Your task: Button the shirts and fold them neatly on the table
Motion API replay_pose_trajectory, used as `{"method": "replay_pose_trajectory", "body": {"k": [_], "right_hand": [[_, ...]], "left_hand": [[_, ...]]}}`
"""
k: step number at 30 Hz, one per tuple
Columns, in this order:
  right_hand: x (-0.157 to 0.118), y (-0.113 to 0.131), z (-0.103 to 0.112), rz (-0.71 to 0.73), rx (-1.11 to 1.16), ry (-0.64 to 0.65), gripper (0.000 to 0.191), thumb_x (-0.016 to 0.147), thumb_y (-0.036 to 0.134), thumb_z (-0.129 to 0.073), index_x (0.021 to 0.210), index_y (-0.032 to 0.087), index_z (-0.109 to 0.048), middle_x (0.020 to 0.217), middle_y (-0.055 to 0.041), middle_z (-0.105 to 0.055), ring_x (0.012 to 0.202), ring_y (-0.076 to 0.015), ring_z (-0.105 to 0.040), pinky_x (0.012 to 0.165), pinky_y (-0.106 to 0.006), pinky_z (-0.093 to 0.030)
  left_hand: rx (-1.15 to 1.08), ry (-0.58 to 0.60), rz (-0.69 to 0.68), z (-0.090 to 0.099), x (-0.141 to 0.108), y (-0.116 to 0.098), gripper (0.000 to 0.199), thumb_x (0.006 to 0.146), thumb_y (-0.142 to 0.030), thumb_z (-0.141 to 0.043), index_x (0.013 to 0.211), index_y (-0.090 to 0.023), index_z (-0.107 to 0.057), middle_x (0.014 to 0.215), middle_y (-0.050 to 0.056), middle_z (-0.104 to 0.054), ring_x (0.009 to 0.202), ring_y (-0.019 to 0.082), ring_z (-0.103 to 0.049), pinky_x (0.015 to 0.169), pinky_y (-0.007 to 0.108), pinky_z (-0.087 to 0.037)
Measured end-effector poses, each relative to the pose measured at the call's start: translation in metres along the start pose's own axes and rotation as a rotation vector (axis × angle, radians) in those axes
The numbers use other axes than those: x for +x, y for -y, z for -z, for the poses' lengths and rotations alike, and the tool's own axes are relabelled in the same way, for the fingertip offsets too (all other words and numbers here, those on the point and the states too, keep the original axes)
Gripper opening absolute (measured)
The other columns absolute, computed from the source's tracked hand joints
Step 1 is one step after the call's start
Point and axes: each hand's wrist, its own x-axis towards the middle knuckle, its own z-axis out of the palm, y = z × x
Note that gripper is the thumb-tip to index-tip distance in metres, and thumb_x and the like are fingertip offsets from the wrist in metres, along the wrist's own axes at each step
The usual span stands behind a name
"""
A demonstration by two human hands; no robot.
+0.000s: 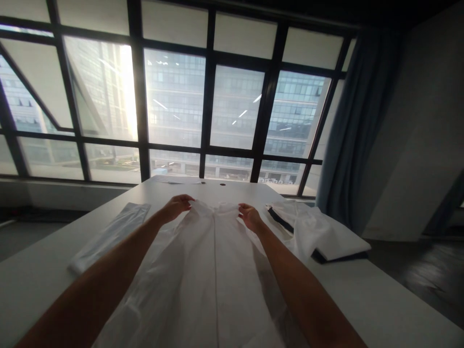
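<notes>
A pale worktop (348, 285) stands before a wall of dark-framed windows (174, 99). A white garment lies lengthwise along its middle, the collar end (215, 209) farthest away; the left hand (179, 205) and right hand (251, 217) pinch either side of that end between thumb and fingers. A folded white cloth (112, 234) lies to the left, rumpled white fabric with dark edges (319, 229) to the right, and a blue curtain (357, 121) hangs beyond.

The thin white cloth garment (235, 270) in the middle is plain but for one grey lengthwise line. Left, the folded flat cloth (112, 231) is bluish white; right, the crumpled cloth pile (319, 229) is white (near-black at its edges). The broad smooth desk (348, 285) is pale grey, the long hanging curtain (344, 140) slate blue.
</notes>
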Motion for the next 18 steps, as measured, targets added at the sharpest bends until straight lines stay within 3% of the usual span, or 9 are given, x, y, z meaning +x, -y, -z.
{"method": "replay_pose_trajectory", "body": {"k": [3,6,8,10,12,15,17,18], "right_hand": [[0.007,0.032,0.002,0.019,0.103,0.05,0.015,0.071,0.032,-0.065,0.074,0.019,-0.06,0.07,-0.0034,-0.063,0.074,-0.0178,-0.06,0.071,-0.029,-0.05],[0.01,0.062,0.005,-0.032,0.114,0.269,0.01,0.068,0.025,-0.063,0.075,0.018,-0.061,0.071,-0.0033,-0.064,0.069,-0.0175,-0.06,0.069,-0.03,-0.05],[0.013,0.076,0.003,-0.111,-0.013,0.496,0.014,0.066,0.021,-0.06,0.079,0.016,-0.063,0.074,-0.0036,-0.066,0.07,-0.0185,-0.062,0.069,-0.031,-0.05],[0.015,0.084,-0.005,-0.139,-0.3,0.587,0.016,0.067,0.018,-0.057,0.08,0.015,-0.066,0.076,-0.0042,-0.068,0.072,-0.0195,-0.063,0.069,-0.031,-0.05],[0.016,0.084,-0.018,-0.08,-0.655,0.452,0.018,0.068,0.015,-0.056,0.081,0.014,-0.068,0.081,-0.0064,-0.069,0.077,-0.0209,-0.063,0.072,-0.03,-0.049],[0.003,0.073,-0.041,0.088,-0.984,0.117,0.029,0.073,0.013,-0.055,0.099,0.014,-0.068,0.104,-0.0124,-0.068,0.094,-0.0235,-0.062,0.082,-0.031,-0.046],[-0.018,0.064,-0.055,0.146,-1.096,0.037,0.028,0.08,0.018,-0.054,0.104,0.015,-0.068,0.11,-0.0144,-0.067,0.097,-0.0241,-0.062,0.083,-0.032,-0.045],[-0.032,0.06,-0.061,0.147,-1.152,0.043,0.025,0.083,0.023,-0.053,0.1,0.016,-0.069,0.105,-0.0141,-0.069,0.094,-0.0238,-0.063,0.081,-0.032,-0.046]], "left_hand": [[0.002,0.03,0.025,0.002,0.007,-0.017,0.018,0.064,-0.025,-0.073,0.077,-0.014,-0.065,0.079,0.007,-0.068,0.08,0.021,-0.065,0.075,0.035,-0.051],[0.11,0.106,0.068,0.0,0.019,-0.034,0.013,0.063,-0.019,-0.064,0.075,-0.014,-0.066,0.071,0.005,-0.066,0.068,0.017,-0.061,0.065,0.029,-0.048],[0.271,0.194,0.092,-0.005,0.028,-0.045,0.012,0.064,-0.019,-0.059,0.071,-0.013,-0.067,0.066,0.004,-0.064,0.065,0.017,-0.059,0.062,0.027,-0.046],[0.543,0.272,0.096,-0.015,0.034,-0.056,0.013,0.067,-0.02,-0.056,0.067,-0.013,-0.067,0.063,0.004,-0.062,0.066,0.019,-0.058,0.064,0.028,-0.046],[0.891,0.264,0.043,-0.028,0.035,-0.063,0.016,0.07,-0.021,-0.054,0.069,-0.014,-0.069,0.069,0.005,-0.064,0.075,0.022,-0.06,0.072,0.03,-0.047],[1.313,0.066,-0.103,-0.05,0.022,-0.065,0.031,0.072,-0.016,-0.054,0.097,-0.018,-0.07,0.104,0.008,-0.067,0.104,0.027,-0.057,0.09,0.036,-0.045],[1.423,-0.048,-0.103,-0.064,0.004,-0.058,0.04,0.074,-0.014,-0.053,0.112,-0.02,-0.065,0.119,0.01,-0.062,0.112,0.027,-0.055,0.092,0.038,-0.044],[1.439,-0.059,-0.055,-0.071,-0.007,-0.053,0.038,0.077,-0.015,-0.051,0.112,-0.02,-0.065,0.117,0.011,-0.063,0.109,0.027,-0.057,0.09,0.038,-0.046]]}}
